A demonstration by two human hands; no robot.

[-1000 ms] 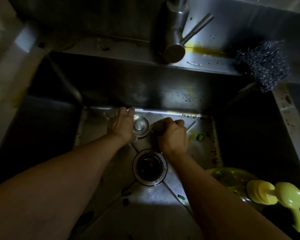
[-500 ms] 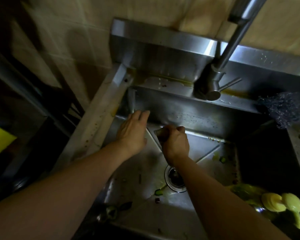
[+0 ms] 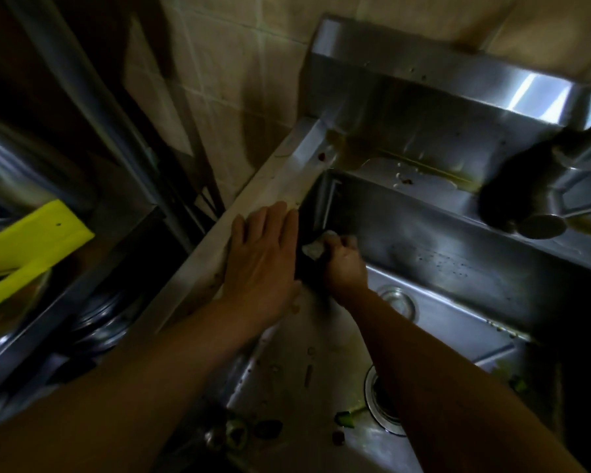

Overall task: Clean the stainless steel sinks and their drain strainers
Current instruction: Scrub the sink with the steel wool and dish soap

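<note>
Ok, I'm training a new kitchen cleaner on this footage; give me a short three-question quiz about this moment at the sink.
1. True or false: the left hand rests flat on the steel sink's left rim.
2. What does the right hand grip? A) a yellow bottle B) a small pale scrubbing pad C) the tap
3. Fill in: green vegetable scraps lie on the sink floor beside the round ____.

Key: 1 true. 2 B; it is pressed at the basin's back left corner. 3 drain opening, partly hidden by the right forearm.
</note>
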